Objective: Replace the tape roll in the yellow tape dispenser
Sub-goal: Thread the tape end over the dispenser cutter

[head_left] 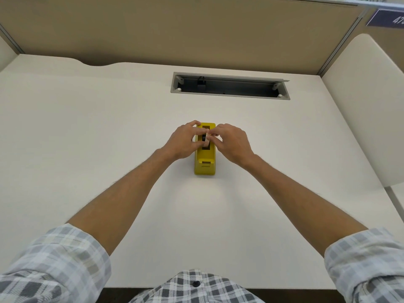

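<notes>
Yellow tape dispenser [205,159], plastic, standing on a white desk [87,138] near the middle of the head view, long axis running from 12 to 6 o'clock, its cutter end toward 6 o'clock and the person. Top slot open, dark inside. Tape roll [205,139]: a small dark core with a pale band, sitting in or just above the slot, mostly hidden by fingers; whether it is fully seated cannot be told. Left hand [184,142]: comes in from 8 o'clock, fingers curled over the dispenser's left edge and far end, thumb and fingertips narrowly closed at the roll. Right hand [230,143]: comes in from 4 o'clock, fingertips pinching narrowly at the roll from the right side, meeting the left fingers over the slot. Both forearms bare, checked grey-and-white sleeves [54,265] rolled up at 7 and 5 o'clock, shirt front with a dark button at 6 o'clock. Cable tray [229,86]: grey rectangular opening set in the desk at 12 o'clock from the dispenser, well apart from it, a black plug inside its left end. Tan partition wall [175,29] behind the desk at 12 o'clock. Pale side panel [360,106] at 3 o'clock. Blue sign [389,19] with white digits, partly cut off, at 1 o'clock.
</notes>
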Demonstrator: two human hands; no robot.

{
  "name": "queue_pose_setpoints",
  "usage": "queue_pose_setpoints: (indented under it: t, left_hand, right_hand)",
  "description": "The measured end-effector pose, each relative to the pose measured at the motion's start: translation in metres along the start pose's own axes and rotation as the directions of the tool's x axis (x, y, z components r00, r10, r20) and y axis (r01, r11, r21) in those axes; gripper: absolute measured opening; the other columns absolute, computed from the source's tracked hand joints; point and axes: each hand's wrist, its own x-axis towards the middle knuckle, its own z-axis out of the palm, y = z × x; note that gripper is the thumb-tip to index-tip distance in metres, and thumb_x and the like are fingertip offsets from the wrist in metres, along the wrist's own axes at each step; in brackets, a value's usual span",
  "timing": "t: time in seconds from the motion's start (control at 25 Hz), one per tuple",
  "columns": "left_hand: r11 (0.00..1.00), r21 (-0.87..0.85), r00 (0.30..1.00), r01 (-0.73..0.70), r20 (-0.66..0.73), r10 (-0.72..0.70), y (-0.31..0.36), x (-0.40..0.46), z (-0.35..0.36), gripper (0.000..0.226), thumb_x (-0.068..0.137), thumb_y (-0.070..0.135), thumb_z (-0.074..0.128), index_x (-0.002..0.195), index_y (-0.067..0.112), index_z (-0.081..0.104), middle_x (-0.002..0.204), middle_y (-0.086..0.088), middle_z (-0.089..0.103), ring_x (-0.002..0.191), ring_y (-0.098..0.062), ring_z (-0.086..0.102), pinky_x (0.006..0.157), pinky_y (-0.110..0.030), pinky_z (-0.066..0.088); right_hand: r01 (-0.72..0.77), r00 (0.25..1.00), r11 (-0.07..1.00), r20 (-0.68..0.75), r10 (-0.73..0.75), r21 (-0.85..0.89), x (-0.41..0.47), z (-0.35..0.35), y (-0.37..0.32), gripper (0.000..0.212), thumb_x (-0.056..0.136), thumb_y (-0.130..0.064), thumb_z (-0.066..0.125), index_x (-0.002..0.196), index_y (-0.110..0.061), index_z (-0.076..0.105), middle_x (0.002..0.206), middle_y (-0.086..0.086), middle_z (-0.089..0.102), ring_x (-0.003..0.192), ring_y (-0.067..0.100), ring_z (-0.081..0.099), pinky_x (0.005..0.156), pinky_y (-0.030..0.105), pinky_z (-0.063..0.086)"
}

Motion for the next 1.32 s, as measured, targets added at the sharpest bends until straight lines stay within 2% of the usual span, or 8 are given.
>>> queue_pose_setpoints:
  t: [0.36,0.48,0.6,0.76,0.88,1.04,1.2,1.32]
  left_hand:
    - [0.999,0.021,1.0,0.025,0.008,-0.026,-0.0049,0.0038,0.004,0.041,0.091,0.036,0.063,0.131,0.032,0.059,0.148,-0.004,0.044,0.127,-0.031,0.048,0.102,-0.048,0.041]
    - [0.999,0.027,1.0,0.023,0.003,-0.023,-0.0054,0.0043,0.0049,0.041,0.09,0.036,0.064,0.131,0.033,0.059,0.148,-0.004,0.045,0.126,-0.031,0.048,0.101,-0.046,0.041]
    - [0.999,0.027,1.0,0.019,-0.002,-0.019,-0.0048,0.0044,0.0052,0.041,0.09,0.034,0.064,0.13,0.034,0.059,0.147,-0.004,0.046,0.124,-0.031,0.049,0.1,-0.046,0.041]
    - [0.999,0.031,1.0,0.017,0.002,-0.017,-0.0042,0.0039,0.0051,0.041,0.09,0.035,0.064,0.131,0.034,0.058,0.147,-0.004,0.045,0.125,-0.031,0.048,0.102,-0.047,0.04]
    - [0.999,0.027,1.0,0.017,0.003,-0.017,-0.005,0.0038,0.0044,0.041,0.091,0.037,0.063,0.131,0.032,0.059,0.147,-0.004,0.045,0.125,-0.031,0.048,0.102,-0.047,0.041]
    - [0.999,0.031,1.0,0.025,0.006,-0.025,-0.0042,0.004,0.0045,0.043,0.09,0.035,0.064,0.133,0.031,0.058,0.148,-0.003,0.044,0.127,-0.03,0.047,0.103,-0.047,0.041]
    - [1.0,0.027,1.0,0.014,-0.008,-0.013,-0.0044,0.0035,0.0041,0.041,0.09,0.034,0.064,0.131,0.032,0.059,0.147,-0.004,0.045,0.124,-0.03,0.049,0.098,-0.043,0.04]
    - [0.999,0.028,1.0,0.015,-0.01,-0.015,-0.0032,0.0026,0.0044,0.041,0.09,0.033,0.064,0.131,0.033,0.059,0.147,-0.004,0.045,0.124,-0.031,0.048,0.099,-0.043,0.04]
  right_hand:
    - [0.1,0.989,0.99,-0.104,-0.11,-0.097,-0.005,0.0047,0.0003,0.016,0.095,-0.019,0.059,0.094,-0.012,0.073,0.086,0.006,0.075,0.079,0.026,0.066,0.056,0.038,0.054]
    - [0.177,0.972,0.967,-0.12,-0.201,-0.185,-0.0049,0.0055,0.002,0.011,0.093,-0.013,0.062,0.089,-0.008,0.07,0.084,0.007,0.072,0.074,0.025,0.064,0.05,0.035,0.052]
    - [0.238,0.957,0.932,-0.097,-0.273,-0.273,-0.0034,0.0045,0.0014,0.004,0.091,-0.01,0.065,0.089,-0.006,0.067,0.083,0.009,0.07,0.073,0.024,0.063,0.049,0.03,0.048]
    - [0.2,0.972,0.96,-0.087,-0.22,-0.196,-0.0037,0.002,0.0017,0.009,0.095,-0.014,0.06,0.093,-0.008,0.067,0.088,0.007,0.07,0.078,0.022,0.063,0.051,0.025,0.041]
    - [0.177,0.981,0.975,-0.054,-0.185,-0.133,-0.0051,-0.0003,0.0039,0.019,0.099,-0.023,0.053,0.098,-0.012,0.068,0.093,0.004,0.071,0.084,0.02,0.063,0.055,0.026,0.044]
    - [0.164,0.984,0.974,-0.045,-0.173,-0.154,-0.0047,0.0008,0.0047,0.019,0.098,-0.021,0.054,0.098,-0.01,0.07,0.093,0.006,0.073,0.083,0.022,0.065,0.058,0.033,0.051]
    - [0.171,0.982,0.959,-0.039,-0.185,-0.228,-0.0018,0.0041,0.0045,0.012,0.097,-0.015,0.055,0.095,-0.008,0.065,0.089,0.006,0.068,0.079,0.023,0.062,0.05,0.028,0.041]
    - [0.173,0.984,0.955,0.008,-0.176,-0.239,0.0022,0.0052,0.005,0.014,0.1,-0.016,0.048,0.1,-0.008,0.06,0.094,0.007,0.063,0.081,0.022,0.059,0.052,0.028,0.042]
